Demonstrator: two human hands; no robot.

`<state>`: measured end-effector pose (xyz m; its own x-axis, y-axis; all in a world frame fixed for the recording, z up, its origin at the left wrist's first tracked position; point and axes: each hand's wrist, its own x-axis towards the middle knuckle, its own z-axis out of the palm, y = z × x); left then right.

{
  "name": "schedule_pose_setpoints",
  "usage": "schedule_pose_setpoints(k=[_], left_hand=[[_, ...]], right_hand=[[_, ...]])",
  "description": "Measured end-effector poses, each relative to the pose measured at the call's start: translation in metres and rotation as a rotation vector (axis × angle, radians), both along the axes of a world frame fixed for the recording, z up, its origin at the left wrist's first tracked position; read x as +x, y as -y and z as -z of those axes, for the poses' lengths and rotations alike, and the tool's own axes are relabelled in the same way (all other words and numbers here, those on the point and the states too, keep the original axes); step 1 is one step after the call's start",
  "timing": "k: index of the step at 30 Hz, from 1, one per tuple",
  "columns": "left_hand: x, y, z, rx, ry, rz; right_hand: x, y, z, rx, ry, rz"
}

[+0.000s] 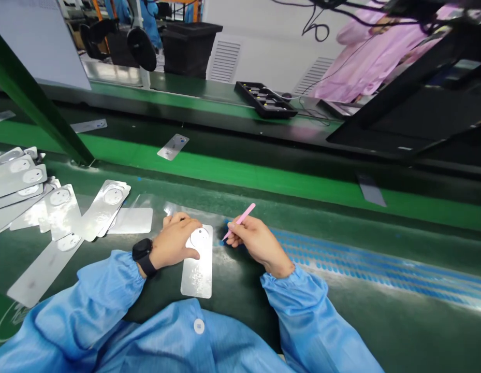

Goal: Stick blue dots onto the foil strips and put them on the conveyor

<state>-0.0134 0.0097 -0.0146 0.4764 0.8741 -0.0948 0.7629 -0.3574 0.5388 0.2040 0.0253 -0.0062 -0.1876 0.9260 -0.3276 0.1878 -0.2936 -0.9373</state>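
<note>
Foil sheet, left hand on it, grip unclear, right hand pinching pink tweezers

the right hand could pass rightward over green mat; foil sheets (loosely piled) crowd the left hand.

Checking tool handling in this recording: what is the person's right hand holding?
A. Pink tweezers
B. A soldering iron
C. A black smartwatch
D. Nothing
A. The right hand grips pink tweezers between its fingers, like a pen.
</note>
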Motion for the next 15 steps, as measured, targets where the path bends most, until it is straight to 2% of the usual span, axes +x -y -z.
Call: schedule_pose_setpoints(k=[3,7,15], left_hand=[[0.001,0.000,0.001,0.007,0.010,0.022],[0.001,0.001,0.001,0.005,0.012,0.057],[0.000,0.002,0.002,0.012,0.029,0.087]], right_hand=[[-0.013,-0.001,-0.006,0.040,0.059,-0.033],[-0.031,-0.009,-0.006,0.004,0.189,-0.101],[-0.033,-0.015,-0.002,-0.039,0.235,-0.097]])
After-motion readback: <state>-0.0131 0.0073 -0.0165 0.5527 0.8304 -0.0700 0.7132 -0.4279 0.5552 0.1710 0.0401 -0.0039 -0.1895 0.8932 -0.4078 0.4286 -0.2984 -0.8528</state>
